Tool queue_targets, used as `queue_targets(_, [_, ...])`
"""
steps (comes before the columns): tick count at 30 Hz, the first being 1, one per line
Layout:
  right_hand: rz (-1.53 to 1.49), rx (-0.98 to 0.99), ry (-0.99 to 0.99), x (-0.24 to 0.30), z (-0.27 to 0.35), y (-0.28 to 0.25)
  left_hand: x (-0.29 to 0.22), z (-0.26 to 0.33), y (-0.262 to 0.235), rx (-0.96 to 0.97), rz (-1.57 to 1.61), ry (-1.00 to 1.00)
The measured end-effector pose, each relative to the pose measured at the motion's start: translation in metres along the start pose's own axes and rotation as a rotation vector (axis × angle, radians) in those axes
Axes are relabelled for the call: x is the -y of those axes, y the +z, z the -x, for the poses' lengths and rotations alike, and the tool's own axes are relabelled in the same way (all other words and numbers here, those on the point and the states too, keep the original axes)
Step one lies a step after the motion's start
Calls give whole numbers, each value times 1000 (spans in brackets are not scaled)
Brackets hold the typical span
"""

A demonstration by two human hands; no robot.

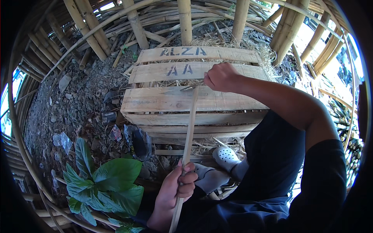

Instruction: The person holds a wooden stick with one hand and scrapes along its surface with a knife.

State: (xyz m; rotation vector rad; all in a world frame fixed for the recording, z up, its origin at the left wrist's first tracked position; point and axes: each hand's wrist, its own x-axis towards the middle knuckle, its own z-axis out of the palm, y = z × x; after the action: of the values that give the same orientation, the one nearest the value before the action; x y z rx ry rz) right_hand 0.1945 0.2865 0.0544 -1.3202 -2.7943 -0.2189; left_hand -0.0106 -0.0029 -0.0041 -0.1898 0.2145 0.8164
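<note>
Hands (176,190) (220,76) — gripping strip (189,128), knife (192,86)

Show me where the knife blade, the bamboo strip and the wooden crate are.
knife blade (191,86): head view, on the flat of the metal blade.
bamboo strip (190,128): head view, mid-length between the two hands.
wooden crate (163,101): head view, bare top slat.

We count one wooden crate (194,101), one bamboo strip (188,143), one knife blade (191,87), two hands, a left hand (175,190) and a right hand (220,77), one white clog (225,156) and one leafy plant (107,182).
</note>
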Motion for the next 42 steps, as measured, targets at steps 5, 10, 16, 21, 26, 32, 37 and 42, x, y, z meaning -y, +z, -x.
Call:
queue_targets(5, [-1, 30, -290, 27, 7, 3, 0, 1, 2, -36, -6, 44])
queue_targets(10, [143, 68, -43, -9, 2, 9, 0, 5, 4, -7, -14, 96])
queue_targets(16, [93, 120, 142, 18, 3, -37, -16, 15, -2, 8, -30, 200])
queue_targets(21, [-145, -95, -51, 53, 22, -48, -17, 5, -7, -37, -58, 183])
queue_targets(26, [-215, 225, -403, 99, 47, -31, -18, 3, -7, -50, -13, 214])
queue_targets(32, [-174, 147, -414, 89, 34, -24, -18, 3, -5, -105, -182, 176])
queue_targets(37, [-134, 205, -434, 107, 49, -23, -19, 5, -6, -107, -217, 168])
queue_targets(42, [-75, 131, -392, 93, 30, -23, -18, 7, -5, -118, -195, 170])
